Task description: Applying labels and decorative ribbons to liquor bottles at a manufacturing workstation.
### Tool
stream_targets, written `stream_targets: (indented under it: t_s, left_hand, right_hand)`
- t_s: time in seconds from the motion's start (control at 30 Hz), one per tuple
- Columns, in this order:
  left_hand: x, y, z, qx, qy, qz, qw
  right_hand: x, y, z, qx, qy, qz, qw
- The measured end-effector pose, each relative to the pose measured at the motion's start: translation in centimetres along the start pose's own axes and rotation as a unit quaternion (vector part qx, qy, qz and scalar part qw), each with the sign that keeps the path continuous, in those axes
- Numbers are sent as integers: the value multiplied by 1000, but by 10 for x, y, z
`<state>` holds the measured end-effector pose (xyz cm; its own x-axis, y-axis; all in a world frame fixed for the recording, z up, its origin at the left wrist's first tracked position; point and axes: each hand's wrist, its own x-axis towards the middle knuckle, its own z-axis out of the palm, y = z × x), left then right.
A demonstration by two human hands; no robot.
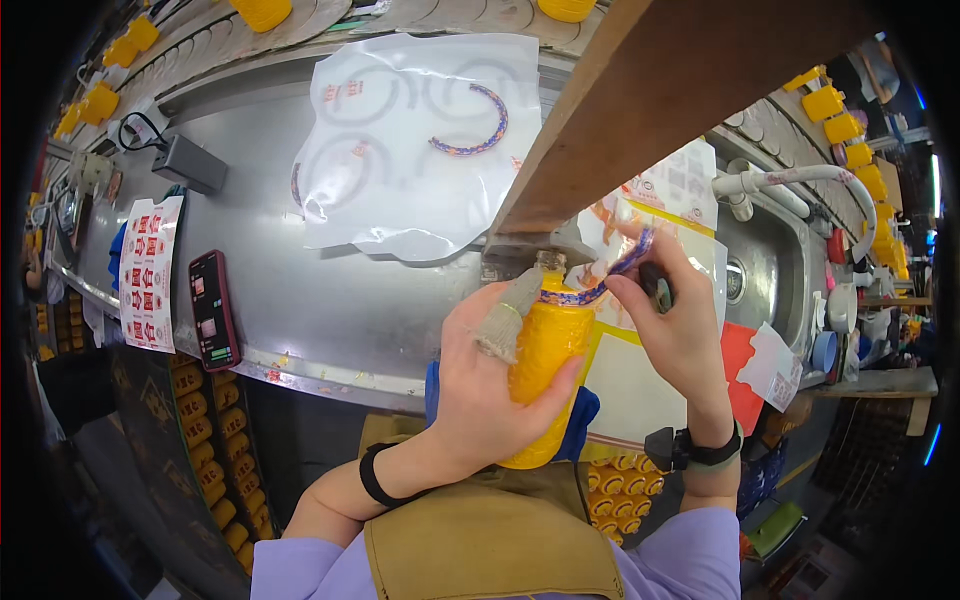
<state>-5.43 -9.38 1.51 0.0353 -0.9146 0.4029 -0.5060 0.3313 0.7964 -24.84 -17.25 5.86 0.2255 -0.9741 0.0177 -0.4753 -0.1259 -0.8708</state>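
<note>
My left hand (485,405) is wrapped round a yellow glazed bottle (548,375), which tilts in front of my apron. Greyish cloth-like covers sit on some of its fingertips. Around the bottle's shoulder lies a curved blue-and-orange patterned strip (572,298), its right end lifted off the surface. My right hand (685,325) pinches that lifted end between thumb and fingers; something dark shows at its curled fingers. Beyond the bottle, a glossy white backing sheet (410,205) carries a similar curved strip (500,125) and faint ring outlines.
A wooden post (640,110) rises close beyond the bottle. Left on the metal bench are a phone (215,310), a red-printed sheet (150,275) and a grey box (190,165). To the right is a sink (765,270) with a white pipe (800,180). Yellow pieces line the conveyor.
</note>
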Motion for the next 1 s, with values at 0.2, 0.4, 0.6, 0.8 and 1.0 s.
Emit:
stream_targets:
  t_s: [0.2, 0.4, 0.6, 0.8, 1.0]
  left_hand:
    - [-2, 0, 3, -63, 19, -51, 997]
    - [-3, -2, 2, -43, 6, -28, 999]
    - [-1, -2, 1, -33, -1, -15, 999]
    - [2, 0, -3, -7, -8, 8, 1000]
    - [-7, -16, -2, -83, -17, -41, 996]
  right_hand:
    - [-22, 5, -15, -339, -65, 170, 923]
    - [-42, -10, 21, -138, 67, -118, 981]
    - [-37, -7, 34, -133, 57, -147, 978]
    - [-37, -2, 37, -105, 73, -133, 983]
    - [-41, 4, 35, -99, 77, -109, 986]
